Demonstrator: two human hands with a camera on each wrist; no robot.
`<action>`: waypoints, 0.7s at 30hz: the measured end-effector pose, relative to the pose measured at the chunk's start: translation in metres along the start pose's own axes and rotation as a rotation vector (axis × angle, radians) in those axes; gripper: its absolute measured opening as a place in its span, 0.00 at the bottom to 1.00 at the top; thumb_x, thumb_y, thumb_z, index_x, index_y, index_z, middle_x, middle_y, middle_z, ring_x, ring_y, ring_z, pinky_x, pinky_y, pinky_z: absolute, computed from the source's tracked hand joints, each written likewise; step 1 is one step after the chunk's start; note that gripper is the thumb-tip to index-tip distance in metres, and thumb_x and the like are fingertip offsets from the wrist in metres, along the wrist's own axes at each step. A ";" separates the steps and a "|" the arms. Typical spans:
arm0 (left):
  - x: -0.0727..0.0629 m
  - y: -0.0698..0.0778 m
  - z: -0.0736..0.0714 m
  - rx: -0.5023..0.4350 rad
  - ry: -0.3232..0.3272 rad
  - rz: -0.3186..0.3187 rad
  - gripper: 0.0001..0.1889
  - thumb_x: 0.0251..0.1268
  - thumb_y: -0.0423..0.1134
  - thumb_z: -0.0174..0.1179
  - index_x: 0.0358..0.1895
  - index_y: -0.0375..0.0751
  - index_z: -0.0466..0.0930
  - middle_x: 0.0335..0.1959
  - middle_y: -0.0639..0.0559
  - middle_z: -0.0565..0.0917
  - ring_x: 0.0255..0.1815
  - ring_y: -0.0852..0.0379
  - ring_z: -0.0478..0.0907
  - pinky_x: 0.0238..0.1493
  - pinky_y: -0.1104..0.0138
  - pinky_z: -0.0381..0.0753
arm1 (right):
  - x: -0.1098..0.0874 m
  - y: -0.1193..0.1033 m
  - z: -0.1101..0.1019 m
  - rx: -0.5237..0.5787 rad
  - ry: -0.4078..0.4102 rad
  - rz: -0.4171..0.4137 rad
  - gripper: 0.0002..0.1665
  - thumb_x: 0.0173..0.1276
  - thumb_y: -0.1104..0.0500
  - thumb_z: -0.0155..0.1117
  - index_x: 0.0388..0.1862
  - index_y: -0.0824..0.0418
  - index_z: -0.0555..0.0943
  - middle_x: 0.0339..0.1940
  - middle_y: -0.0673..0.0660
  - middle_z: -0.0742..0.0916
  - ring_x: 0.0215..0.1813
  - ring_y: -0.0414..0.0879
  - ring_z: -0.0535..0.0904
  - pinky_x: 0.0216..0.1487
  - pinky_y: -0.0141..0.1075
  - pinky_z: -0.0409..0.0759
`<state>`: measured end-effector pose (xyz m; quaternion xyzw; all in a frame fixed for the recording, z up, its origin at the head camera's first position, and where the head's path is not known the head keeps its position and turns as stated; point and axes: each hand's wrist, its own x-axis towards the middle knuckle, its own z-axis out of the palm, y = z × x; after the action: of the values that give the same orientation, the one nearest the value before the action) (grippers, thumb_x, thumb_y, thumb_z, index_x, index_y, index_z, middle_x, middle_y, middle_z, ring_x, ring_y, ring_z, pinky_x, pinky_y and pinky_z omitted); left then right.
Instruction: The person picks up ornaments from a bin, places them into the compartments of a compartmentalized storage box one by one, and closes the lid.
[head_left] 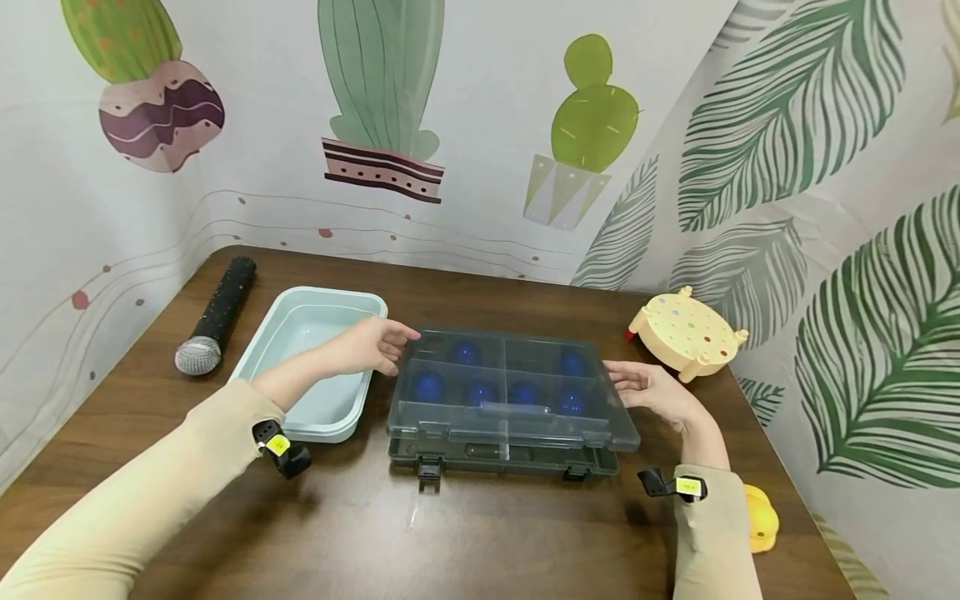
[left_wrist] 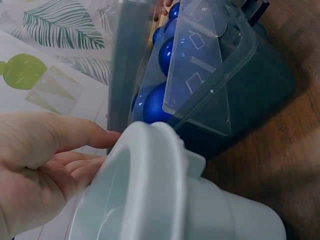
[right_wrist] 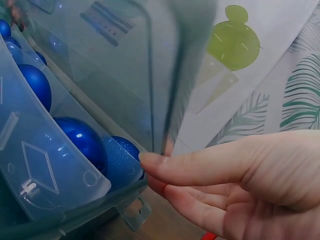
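Note:
A clear grey plastic divided box point(head_left: 517, 458) sits at the middle of the table, its see-through lid point(head_left: 551, 427) partly raised at the front. Several shiny blue balls point(right_wrist: 80, 142) lie in its compartments. At the lid's left edge, my left hand point(head_left: 367, 343) holds on with its fingertips, beside the rim of a pale blue basin point(left_wrist: 150, 170). My right hand point(head_left: 652, 390) pinches the lid's right edge; thumb and fingers meet at the corner in the right wrist view. Two black latches point(head_left: 429, 471) hang loose at the box's front.
Left of the box stands the pale blue basin, with a black microphone point(head_left: 225, 304) beyond it. A cream dotted toy stool point(head_left: 686, 332) lies at the back right. Something yellow point(head_left: 762, 518) shows behind my right sleeve. A patterned cloth point(head_left: 480, 208) backs the table.

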<state>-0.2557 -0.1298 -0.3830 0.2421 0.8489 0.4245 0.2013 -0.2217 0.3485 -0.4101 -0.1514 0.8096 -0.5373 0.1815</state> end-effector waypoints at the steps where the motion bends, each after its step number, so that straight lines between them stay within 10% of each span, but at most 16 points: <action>1: 0.000 0.000 0.000 0.004 -0.002 -0.002 0.31 0.52 0.20 0.63 0.64 0.23 0.69 0.60 0.24 0.74 0.59 0.33 0.77 0.52 0.55 0.83 | 0.000 0.001 0.000 0.003 -0.002 -0.006 0.38 0.64 0.71 0.63 0.68 0.83 0.59 0.45 0.37 0.84 0.47 0.33 0.81 0.47 0.27 0.81; 21: -0.005 0.009 -0.005 0.081 -0.079 0.015 0.30 0.55 0.26 0.66 0.63 0.22 0.70 0.61 0.25 0.75 0.59 0.34 0.77 0.55 0.54 0.81 | 0.000 -0.002 -0.002 -0.010 -0.051 0.005 0.35 0.64 0.74 0.59 0.67 0.85 0.58 0.46 0.44 0.81 0.45 0.34 0.82 0.46 0.28 0.82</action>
<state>-0.2526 -0.1312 -0.3722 0.2731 0.8548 0.3816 0.2216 -0.2222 0.3493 -0.4077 -0.1641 0.8077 -0.5288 0.2028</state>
